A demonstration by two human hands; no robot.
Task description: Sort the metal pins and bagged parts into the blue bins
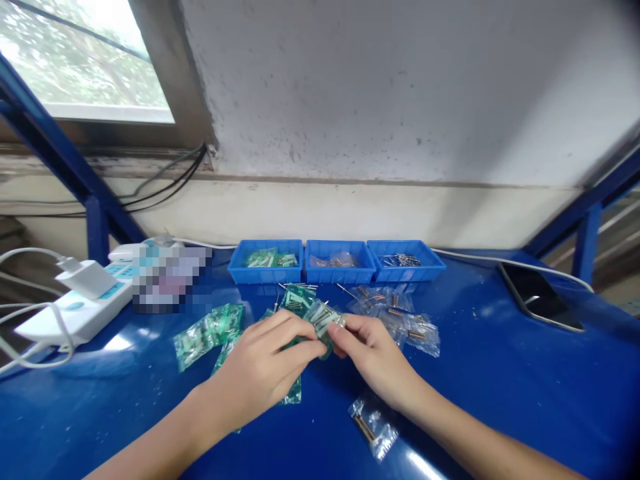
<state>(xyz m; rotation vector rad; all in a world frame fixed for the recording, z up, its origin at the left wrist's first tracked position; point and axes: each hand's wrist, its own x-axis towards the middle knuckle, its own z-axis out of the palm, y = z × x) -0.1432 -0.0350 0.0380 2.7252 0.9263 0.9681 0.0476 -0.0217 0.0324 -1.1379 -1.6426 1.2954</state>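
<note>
A small clear-and-green plastic bag (324,316) with metal pins in it is held up between my two hands over the blue table. My right hand (373,347) pinches its right edge between thumb and fingers. The fingers of my left hand (275,357) are closed at its left side, their tips partly hidden. Beneath and left of my left hand lie several green bags (220,323) of small parts. Clear bags with copper-coloured pins (423,333) lie beyond my right hand. Another clear bag with copper-coloured pins (370,427) lies nearer, below my right wrist.
Three blue bins stand along the wall: one with green bags (239,275), one with clear bags (313,275), one with loose metal pins (435,268). Loose pins lie before them. A white power strip (93,313) with cables sits left, a phone (540,297) right.
</note>
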